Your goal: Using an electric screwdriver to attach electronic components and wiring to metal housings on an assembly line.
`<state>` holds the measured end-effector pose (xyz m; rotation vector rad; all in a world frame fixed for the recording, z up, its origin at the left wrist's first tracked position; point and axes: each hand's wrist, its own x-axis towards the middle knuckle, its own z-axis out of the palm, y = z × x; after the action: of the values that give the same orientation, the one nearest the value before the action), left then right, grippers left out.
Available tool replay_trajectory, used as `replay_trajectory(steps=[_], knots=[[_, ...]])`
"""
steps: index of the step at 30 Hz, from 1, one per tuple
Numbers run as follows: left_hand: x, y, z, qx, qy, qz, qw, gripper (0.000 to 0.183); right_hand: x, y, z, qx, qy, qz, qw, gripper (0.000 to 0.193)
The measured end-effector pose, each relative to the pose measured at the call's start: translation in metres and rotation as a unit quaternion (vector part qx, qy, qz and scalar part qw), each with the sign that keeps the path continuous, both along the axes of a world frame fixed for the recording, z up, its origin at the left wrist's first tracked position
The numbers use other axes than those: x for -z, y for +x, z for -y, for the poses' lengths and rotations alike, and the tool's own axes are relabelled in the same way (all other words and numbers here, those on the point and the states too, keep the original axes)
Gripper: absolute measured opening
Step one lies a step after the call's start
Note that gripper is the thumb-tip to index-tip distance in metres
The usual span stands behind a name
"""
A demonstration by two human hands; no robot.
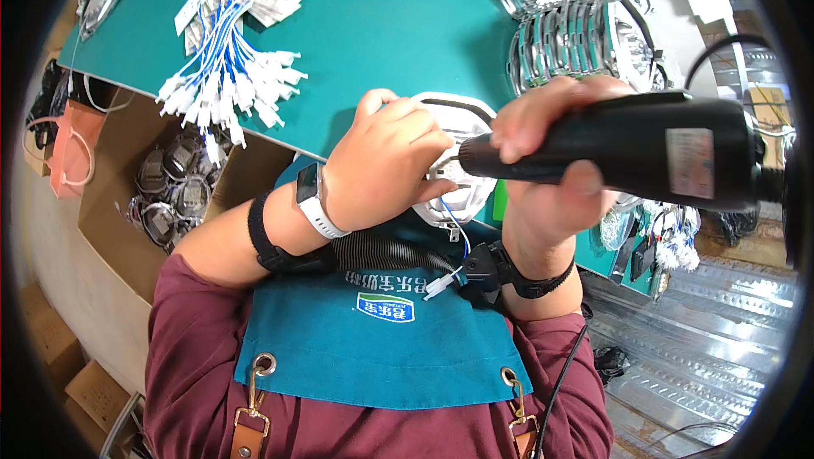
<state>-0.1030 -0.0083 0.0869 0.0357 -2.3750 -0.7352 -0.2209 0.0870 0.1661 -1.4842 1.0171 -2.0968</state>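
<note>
At the near edge of the green table, a silver lamp-like housing [471, 198] is held in front of my apron. My left hand [381, 158] grips its left side, fingers curled in close to the tool's tip. In my right hand [555, 205] is a black electric screwdriver [632, 141], lying almost level. Its nose points left at the middle of the housing; the bit's contact point is hidden by my fingers. A blue and white wire hangs from the housing, ending in a white connector [438, 284] over the apron.
On the green table [381, 18], a bundle of blue and white wires [222, 44] lies left; stacked silver housings [581, 39] stand far right. A cardboard box [114, 226] at left holds more housings [180, 179]. White connectors [678, 234] lie at right. A black cable trails from the screwdriver.
</note>
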Motion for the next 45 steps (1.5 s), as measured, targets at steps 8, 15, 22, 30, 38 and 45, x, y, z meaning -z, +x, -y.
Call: replay_trajectory(steps=[8,15,22,30,38,45], knots=[[-0.004,0.002,-0.007,-0.012,-0.021,0.048,0.999,0.047,-0.012,-0.002,-0.005,-0.020,0.072,0.056,0.996,0.044],[-0.010,0.011,-0.010,-0.036,-0.071,0.020,0.997,0.050,-0.063,0.007,-0.073,0.045,-0.150,0.090,0.984,0.068],[-0.041,0.019,0.006,-0.076,-0.079,0.012,0.994,0.049,-0.037,-0.069,-0.194,-0.199,-0.103,0.052,0.973,0.046],[-0.033,-0.004,-0.003,0.035,-0.105,0.087,0.990,0.040,0.044,-0.110,-0.234,-0.349,-0.046,0.076,0.933,0.043],[-0.071,0.131,0.075,0.275,0.391,0.247,0.843,0.053,0.103,-0.136,-0.263,-0.346,-0.099,0.154,0.920,0.037],[0.065,0.325,0.164,-0.141,0.481,0.408,0.763,0.035,0.103,-0.143,-0.273,-0.368,-0.087,0.161,0.912,0.041]])
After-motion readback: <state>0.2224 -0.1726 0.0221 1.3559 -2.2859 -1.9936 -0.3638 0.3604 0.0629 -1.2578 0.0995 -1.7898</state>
